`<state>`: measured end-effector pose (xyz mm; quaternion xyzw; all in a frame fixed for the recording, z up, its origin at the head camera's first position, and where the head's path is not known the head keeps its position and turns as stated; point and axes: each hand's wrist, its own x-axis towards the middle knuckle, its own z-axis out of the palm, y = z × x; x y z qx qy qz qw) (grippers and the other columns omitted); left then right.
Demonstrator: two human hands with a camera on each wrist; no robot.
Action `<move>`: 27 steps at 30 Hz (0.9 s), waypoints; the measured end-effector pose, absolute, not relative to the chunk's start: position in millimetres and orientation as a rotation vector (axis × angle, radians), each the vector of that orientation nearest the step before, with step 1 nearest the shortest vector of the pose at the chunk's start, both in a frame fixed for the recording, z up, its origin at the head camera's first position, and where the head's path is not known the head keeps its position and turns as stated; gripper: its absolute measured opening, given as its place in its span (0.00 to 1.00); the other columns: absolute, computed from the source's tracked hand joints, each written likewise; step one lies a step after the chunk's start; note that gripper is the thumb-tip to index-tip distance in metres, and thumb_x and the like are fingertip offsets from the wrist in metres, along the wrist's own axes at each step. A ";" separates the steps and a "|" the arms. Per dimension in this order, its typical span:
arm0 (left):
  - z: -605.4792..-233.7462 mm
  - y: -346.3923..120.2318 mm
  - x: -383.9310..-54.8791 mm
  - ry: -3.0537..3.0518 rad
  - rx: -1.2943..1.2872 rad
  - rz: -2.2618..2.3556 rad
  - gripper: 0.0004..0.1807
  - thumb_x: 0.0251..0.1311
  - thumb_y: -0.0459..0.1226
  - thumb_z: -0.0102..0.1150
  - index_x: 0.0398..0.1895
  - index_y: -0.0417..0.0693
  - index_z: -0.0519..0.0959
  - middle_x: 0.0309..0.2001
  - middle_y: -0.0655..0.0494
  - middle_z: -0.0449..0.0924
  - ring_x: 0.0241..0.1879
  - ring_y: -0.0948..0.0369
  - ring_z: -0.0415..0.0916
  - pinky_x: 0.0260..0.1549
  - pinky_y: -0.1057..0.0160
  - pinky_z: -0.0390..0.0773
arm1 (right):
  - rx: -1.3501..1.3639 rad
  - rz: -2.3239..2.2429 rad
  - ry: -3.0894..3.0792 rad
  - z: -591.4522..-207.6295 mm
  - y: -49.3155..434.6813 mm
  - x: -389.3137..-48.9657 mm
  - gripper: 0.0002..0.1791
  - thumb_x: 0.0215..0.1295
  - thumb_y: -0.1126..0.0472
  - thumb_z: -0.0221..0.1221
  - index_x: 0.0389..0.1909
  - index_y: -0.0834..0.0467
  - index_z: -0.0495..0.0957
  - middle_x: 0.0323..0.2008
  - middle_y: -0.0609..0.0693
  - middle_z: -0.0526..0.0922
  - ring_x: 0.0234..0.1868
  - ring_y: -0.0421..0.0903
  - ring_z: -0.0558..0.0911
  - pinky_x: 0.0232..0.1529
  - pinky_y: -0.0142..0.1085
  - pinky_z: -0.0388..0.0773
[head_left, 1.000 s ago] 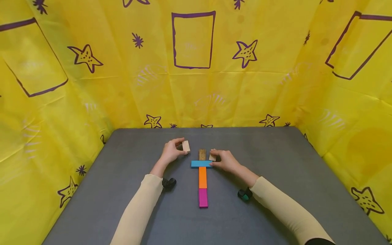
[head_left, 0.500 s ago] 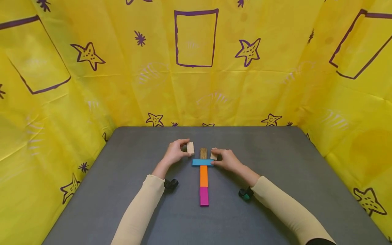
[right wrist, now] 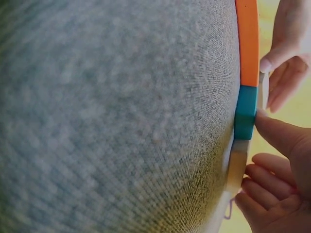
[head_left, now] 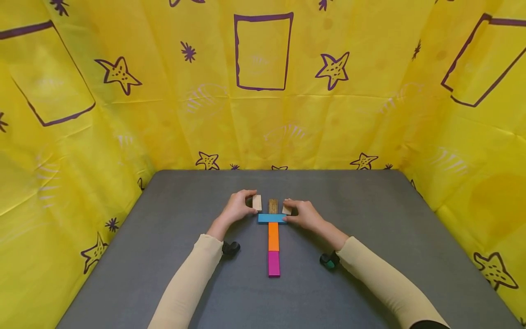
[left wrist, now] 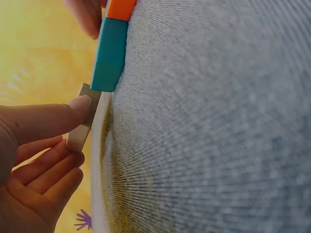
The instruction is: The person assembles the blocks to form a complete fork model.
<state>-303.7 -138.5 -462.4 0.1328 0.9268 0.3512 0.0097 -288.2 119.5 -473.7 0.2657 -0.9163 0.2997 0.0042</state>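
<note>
My left hand (head_left: 236, 207) pinches a pale wooden block (head_left: 256, 202) between thumb and fingers, close by the left end of a blue block (head_left: 267, 219). In the left wrist view this pale block (left wrist: 79, 138) is tilted, one end close to the blue block's corner. My right hand (head_left: 306, 214) curls round a second pale wooden block (head_left: 286, 210) at the blue block's right end, its thumb touching the blue block. The right wrist view shows that pale block (right wrist: 236, 167) on the table, against the blue one. Between the pale blocks lies a brown block (head_left: 273, 206).
An orange block (head_left: 273, 236) and a magenta block (head_left: 274, 264) run in line from the blue block toward me. All lie on a grey cloth-covered table (head_left: 197, 187). Yellow patterned fabric (head_left: 263, 123) hangs behind and at both sides.
My left hand has carried its pale block right, then slightly toward me, nearer the blue block's left end. My right hand has stayed in place. The head view has shifted slightly.
</note>
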 end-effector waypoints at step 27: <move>-466.4 -138.1 -307.0 2.848 0.451 1.017 0.36 0.44 0.36 0.74 0.60 0.42 0.74 0.58 0.47 0.76 0.58 0.51 0.72 0.60 0.52 0.70 | 0.806 0.922 -2.894 -473.0 118.9 -290.1 0.31 0.54 0.54 0.68 0.59 0.62 0.75 0.59 0.57 0.76 0.63 0.53 0.73 0.61 0.47 0.69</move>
